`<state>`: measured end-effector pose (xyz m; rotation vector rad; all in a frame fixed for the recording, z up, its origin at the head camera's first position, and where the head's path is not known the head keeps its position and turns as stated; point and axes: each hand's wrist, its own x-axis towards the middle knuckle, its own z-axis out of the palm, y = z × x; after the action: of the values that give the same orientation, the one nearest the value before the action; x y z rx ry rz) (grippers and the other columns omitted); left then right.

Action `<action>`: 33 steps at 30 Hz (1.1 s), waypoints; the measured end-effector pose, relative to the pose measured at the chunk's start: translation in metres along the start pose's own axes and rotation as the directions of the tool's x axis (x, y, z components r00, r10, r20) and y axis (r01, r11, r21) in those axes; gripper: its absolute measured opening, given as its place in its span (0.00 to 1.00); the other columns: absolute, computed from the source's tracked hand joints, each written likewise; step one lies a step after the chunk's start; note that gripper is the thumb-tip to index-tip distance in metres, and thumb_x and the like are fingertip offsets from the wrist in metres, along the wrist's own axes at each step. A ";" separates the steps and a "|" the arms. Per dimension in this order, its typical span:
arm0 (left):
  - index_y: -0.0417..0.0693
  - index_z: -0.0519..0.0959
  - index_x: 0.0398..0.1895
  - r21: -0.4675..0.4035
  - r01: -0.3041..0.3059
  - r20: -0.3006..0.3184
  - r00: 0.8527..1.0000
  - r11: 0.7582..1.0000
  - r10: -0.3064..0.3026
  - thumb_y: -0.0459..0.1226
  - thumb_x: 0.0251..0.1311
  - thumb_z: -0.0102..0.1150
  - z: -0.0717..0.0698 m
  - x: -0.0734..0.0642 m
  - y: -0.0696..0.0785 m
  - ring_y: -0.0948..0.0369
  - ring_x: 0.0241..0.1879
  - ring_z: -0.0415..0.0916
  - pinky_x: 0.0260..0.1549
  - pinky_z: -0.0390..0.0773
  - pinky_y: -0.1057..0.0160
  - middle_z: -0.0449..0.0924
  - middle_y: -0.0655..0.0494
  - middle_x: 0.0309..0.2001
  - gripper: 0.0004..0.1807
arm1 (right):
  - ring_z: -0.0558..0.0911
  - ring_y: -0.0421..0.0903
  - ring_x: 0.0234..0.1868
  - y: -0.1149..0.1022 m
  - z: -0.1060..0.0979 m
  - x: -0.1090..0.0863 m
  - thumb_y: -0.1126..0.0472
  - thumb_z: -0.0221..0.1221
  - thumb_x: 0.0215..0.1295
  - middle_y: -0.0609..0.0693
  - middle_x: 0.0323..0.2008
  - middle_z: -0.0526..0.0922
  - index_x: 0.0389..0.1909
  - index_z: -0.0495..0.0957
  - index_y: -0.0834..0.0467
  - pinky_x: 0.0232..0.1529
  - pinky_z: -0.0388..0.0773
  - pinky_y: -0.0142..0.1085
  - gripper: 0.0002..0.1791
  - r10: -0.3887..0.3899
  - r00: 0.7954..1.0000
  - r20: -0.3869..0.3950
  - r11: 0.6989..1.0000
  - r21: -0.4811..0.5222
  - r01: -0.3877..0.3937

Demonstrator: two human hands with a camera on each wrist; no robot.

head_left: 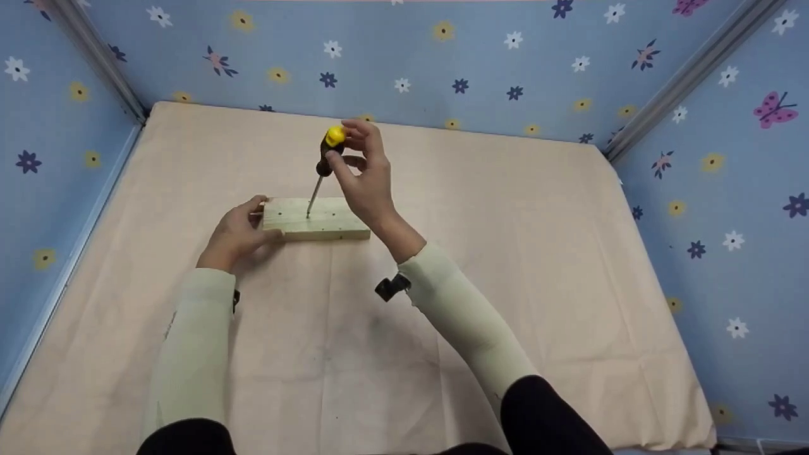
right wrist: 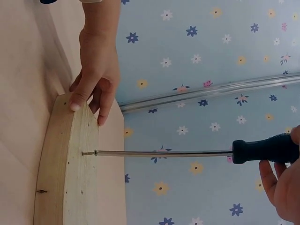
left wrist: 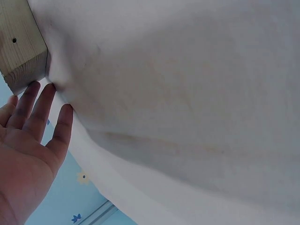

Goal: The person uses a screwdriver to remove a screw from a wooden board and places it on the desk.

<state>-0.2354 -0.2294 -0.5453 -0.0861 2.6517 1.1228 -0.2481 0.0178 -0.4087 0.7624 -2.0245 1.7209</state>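
A pale wooden block (head_left: 347,218) lies flat, its top dotted with small holes. My left hand (head_left: 234,235) grips its left end, thumb along the near side and fingers at the far side. In the right wrist view a screw (right wrist: 88,153) stands partly out of the block's top face. The screwdriver (head_left: 325,155), with a black handle and yellow end, stands steeply over the block, its tip at the screw's head. My right hand (head_left: 370,183) holds the handle between thumb and fingers; in the right wrist view part of that hand is cut off at the edge.
Under the block spreads a beige cloth (head_left: 537,265) with creases, covering the table. Blue flowered panels (head_left: 404,57) wall it in at the back and both sides, with metal posts (head_left: 701,76) at the corners. A small black device (head_left: 393,287) sits at my right wrist.
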 end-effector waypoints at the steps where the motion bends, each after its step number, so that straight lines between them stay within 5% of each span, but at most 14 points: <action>1: 0.55 0.54 0.75 0.000 0.002 0.000 1.000 1.000 -0.002 0.49 0.55 0.65 0.000 0.000 0.000 0.44 0.68 0.61 0.69 0.58 0.43 0.63 0.41 0.70 0.46 | 0.79 0.47 0.52 0.000 0.000 0.000 0.69 0.56 0.66 0.60 0.54 0.73 0.58 0.66 0.64 0.47 0.81 0.34 0.20 0.009 1.000 -0.003 1.000 0.003 -0.009; 13: 0.54 0.56 0.74 0.007 -0.010 -0.008 1.000 1.000 0.010 0.49 0.55 0.65 0.000 0.000 -0.001 0.43 0.68 0.61 0.69 0.58 0.42 0.64 0.42 0.69 0.45 | 0.80 0.48 0.45 0.004 0.002 -0.003 0.69 0.63 0.60 0.60 0.49 0.73 0.59 0.65 0.62 0.42 0.84 0.37 0.27 0.056 0.995 -0.078 0.998 0.028 -0.054; 33: 0.54 0.53 0.76 -0.036 -0.015 -0.001 1.000 0.999 0.015 0.49 0.55 0.67 0.000 0.000 -0.003 0.44 0.69 0.60 0.69 0.57 0.43 0.62 0.41 0.70 0.47 | 0.81 0.45 0.44 -0.004 -0.005 0.001 0.68 0.61 0.62 0.60 0.50 0.76 0.57 0.71 0.64 0.40 0.83 0.34 0.22 -0.029 0.998 -0.057 0.999 0.017 0.030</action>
<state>-0.2351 -0.2316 -0.5471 -0.0738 2.6374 1.1755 -0.2469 0.0216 -0.4038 0.7377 -1.9532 1.7268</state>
